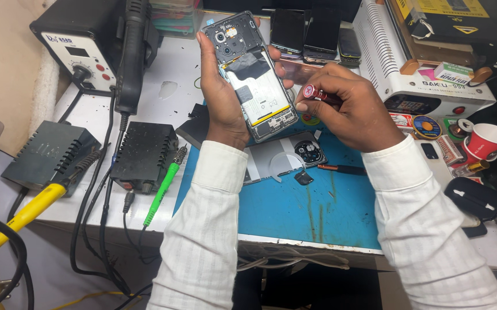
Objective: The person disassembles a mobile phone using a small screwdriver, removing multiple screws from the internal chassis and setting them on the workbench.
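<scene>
Nearest me, my white sleeves (202, 229) cross the blue mat (294, 212) at the bench's front edge. My right hand (352, 112) pinches a red-tipped screwdriver (317, 93); my left hand (222, 95) grips the opened phone (257, 80) above the mat. A red cup (488, 139) at the right edge: contents unseen.

Screwdriver (317, 93) tip hidden (behind right fingers (311, 106)).

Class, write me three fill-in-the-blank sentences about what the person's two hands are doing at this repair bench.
1. The left hand holds an opened ____ with its back cover off.
2. The right hand grips a screwdriver with a ____ handle.
3. Below both hands lies a ____ work mat.

Missing words: phone; red; blue
</scene>
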